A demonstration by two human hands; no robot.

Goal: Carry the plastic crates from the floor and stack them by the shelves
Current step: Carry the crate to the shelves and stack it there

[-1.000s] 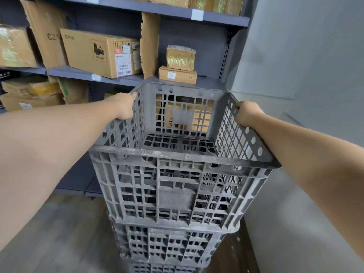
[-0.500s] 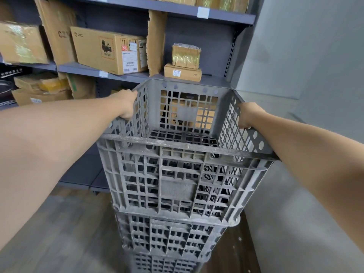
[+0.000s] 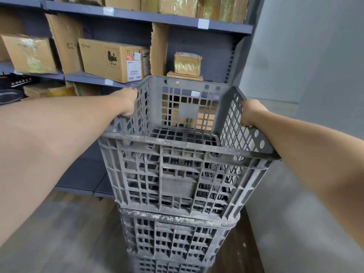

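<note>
From the head camera, the top crate point(image 3: 177, 154), grey and dusty, was the landmark: it sat on the crate below point(image 3: 173, 239), itself on a third crate point(image 3: 167, 267) cut off by the bottom edge. Whether the top crate was fully seated was hard to tell, since its near base seemed to overhang slightly. The left hand point(image 3: 128, 104) was clenched on its left rim, the right hand point(image 3: 251, 113) clenched on its right rim. Behind the top crate stood the grey shelves point(image 3: 149, 17), with a large cardboard box point(image 3: 112, 60) behind and to its left and a small wrapped parcel point(image 3: 187, 63) directly behind its far wall. To its right ran a pale wall point(image 3: 315, 75); below it lay dark wood flooring point(image 3: 69, 243).
</note>
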